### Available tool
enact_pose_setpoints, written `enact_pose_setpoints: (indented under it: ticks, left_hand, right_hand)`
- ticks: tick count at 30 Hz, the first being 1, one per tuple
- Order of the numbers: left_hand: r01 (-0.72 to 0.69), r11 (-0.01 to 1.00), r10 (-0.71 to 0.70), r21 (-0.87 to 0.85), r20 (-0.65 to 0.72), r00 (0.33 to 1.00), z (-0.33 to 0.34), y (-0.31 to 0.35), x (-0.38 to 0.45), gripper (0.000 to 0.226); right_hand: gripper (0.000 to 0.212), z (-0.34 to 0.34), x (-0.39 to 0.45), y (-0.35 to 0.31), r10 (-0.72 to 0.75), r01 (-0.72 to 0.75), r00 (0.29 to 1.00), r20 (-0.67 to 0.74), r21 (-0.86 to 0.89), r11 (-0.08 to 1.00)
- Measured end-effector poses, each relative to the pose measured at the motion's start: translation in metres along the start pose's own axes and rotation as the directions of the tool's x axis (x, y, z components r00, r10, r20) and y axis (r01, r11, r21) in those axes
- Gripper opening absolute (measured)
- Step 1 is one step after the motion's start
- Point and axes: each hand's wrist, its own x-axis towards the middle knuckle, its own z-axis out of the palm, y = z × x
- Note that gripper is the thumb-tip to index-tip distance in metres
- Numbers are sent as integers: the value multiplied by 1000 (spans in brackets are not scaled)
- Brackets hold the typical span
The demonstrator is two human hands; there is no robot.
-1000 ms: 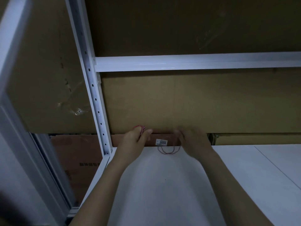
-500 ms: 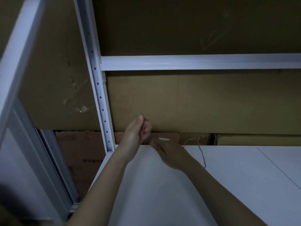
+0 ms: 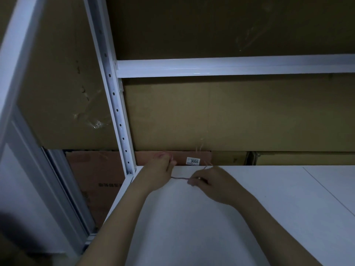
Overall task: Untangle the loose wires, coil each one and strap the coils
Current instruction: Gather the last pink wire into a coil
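Right hand now pinches stretched wire

This looks like a storeroom or a small warehouse. A white metal rack stands here, and its upright post has a row of holes for setting the shelf height. A white crossbar joins this post. Behind the rack, big brown cardboard boxes are stacked close together, some with clear tape on them. A lower, reddish box has printed text, and a small stock label reads 3055. In front is a plain white shelf board. The light is dim.
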Motion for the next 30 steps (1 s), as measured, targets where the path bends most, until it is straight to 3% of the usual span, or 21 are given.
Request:
enact_pose_setpoints:
  ticks: [2,5,9,10,12,15,18,21,23,24,26,28,30]
  left_hand:
    - [64,995,-55,-79,113,992,2,0,-3,31]
    - [162,914,-106,-372,167,980,5,12,-9,41]
    - [124,743,22,-658,209,978,3,28,-21,65]
    - [106,699,74,-708,219,973,2,31,-23,68]
    - [89,571,137,-816,202,970,0,35,-27,63]
    - [74,318,146,-945,126,981,-6,37,-27,54]
    - [16,131,131,-991,33,991,-11,36,-24,47]
    - [-37,27,51,-999,-36,998,-16,33,-20,34]
    - [-59,54,-53,-997,-62,997,-16,30,-16,28]
    - [-63,115,-111,-991,-76,991,-15,28,-14,29]
    - [-75,365,-189,-928,-152,970,-11,23,-12,34]
    - [-77,626,-155,-776,-220,963,-6,19,-11,34]
    - [-45,768,-97,-639,-187,978,0,16,-12,27]
  right_hand:
    - [20,-11,1,5,-15,16,995,-99,7,1000]
    - [18,-21,9,8,-72,69,961,-266,-21,997]
    - [6,-31,24,12,51,69,904,-424,264,962]
    - [12,-31,28,12,108,58,897,-430,355,933]
    - [21,-27,34,13,194,3,912,-363,478,879]
    - [43,-9,38,9,204,-112,961,-185,414,903]
    - [39,13,35,0,192,-161,981,-14,489,858]
    - [30,33,27,-5,182,-204,979,95,347,915]
    - [28,45,20,-7,113,-127,983,141,91,988]
    - [32,50,15,-9,67,-62,984,165,-35,997]
    - [37,57,8,-12,-41,72,980,193,-156,985]
    - [39,57,3,-16,-119,147,979,163,-171,974]
    - [38,53,2,-16,-175,193,978,115,-174,966]
